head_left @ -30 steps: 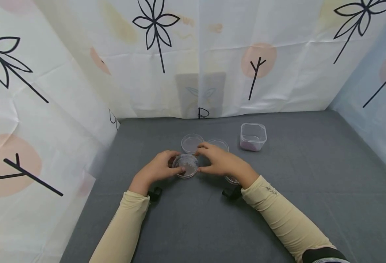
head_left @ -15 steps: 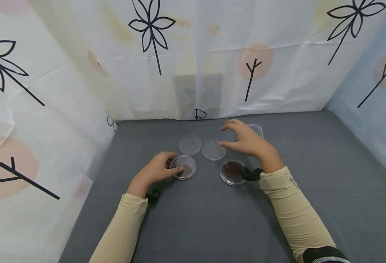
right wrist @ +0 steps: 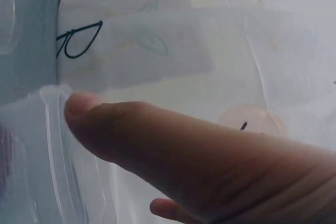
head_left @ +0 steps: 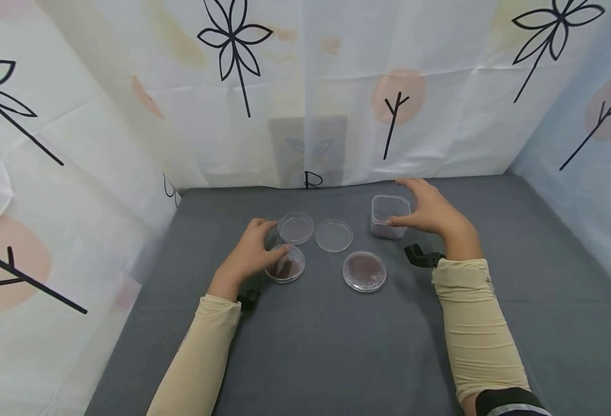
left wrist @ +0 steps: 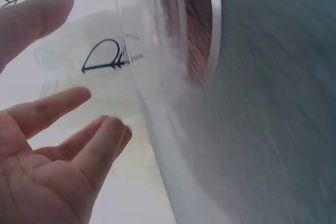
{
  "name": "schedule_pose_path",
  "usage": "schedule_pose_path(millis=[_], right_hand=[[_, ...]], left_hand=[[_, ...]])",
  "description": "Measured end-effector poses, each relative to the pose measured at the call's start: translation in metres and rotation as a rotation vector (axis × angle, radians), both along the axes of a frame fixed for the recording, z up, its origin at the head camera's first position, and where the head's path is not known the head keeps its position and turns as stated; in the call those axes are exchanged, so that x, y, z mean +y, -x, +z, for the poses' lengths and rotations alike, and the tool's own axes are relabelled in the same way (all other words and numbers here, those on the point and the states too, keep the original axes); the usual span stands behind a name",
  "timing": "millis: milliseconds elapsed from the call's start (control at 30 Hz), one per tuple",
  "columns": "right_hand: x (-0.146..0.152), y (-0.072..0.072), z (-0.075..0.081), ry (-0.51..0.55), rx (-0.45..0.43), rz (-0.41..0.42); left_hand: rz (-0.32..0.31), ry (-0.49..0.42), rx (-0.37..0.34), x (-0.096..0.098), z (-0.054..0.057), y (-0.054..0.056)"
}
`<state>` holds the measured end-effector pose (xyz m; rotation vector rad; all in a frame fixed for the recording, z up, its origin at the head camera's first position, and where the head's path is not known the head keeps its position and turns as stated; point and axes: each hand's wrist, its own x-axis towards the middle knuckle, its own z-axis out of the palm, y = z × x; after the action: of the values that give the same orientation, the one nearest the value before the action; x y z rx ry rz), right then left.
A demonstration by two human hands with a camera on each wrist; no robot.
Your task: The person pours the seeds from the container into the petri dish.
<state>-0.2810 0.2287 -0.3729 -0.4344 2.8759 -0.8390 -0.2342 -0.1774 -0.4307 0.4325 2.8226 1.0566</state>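
My left hand (head_left: 248, 252) hovers with thumb and fingers spread above a clear petri dish (head_left: 287, 268) that has brown material in it. In the left wrist view the fingertips are apart from this dish, whose brown contents show through its wall. At the back right, my right hand (head_left: 434, 215) reaches around the right side of a clear plastic tub (head_left: 381, 209). Its fingers are spread, and the thumb (right wrist: 105, 114) overlaps the tub's rim in the right wrist view. Something purplish lies low in the tub.
Another petri dish (head_left: 365, 271) with brown material sits right of the first. Behind them lie two clear shallow dishes or lids (head_left: 296, 229), side by side. A patterned white curtain (head_left: 336, 86) hangs along the back of the grey table (head_left: 336, 358).
My right hand has left the left dish and moved right and back to the tub. The left hand has let go of its dish and lifted slightly.
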Motion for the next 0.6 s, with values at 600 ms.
schedule_pose_path(millis=[600], right_hand=[[0.006,0.005,-0.014,0.004,-0.061,0.024]], left_hand=[[0.017,0.038,-0.054,0.028,-0.003,0.040]])
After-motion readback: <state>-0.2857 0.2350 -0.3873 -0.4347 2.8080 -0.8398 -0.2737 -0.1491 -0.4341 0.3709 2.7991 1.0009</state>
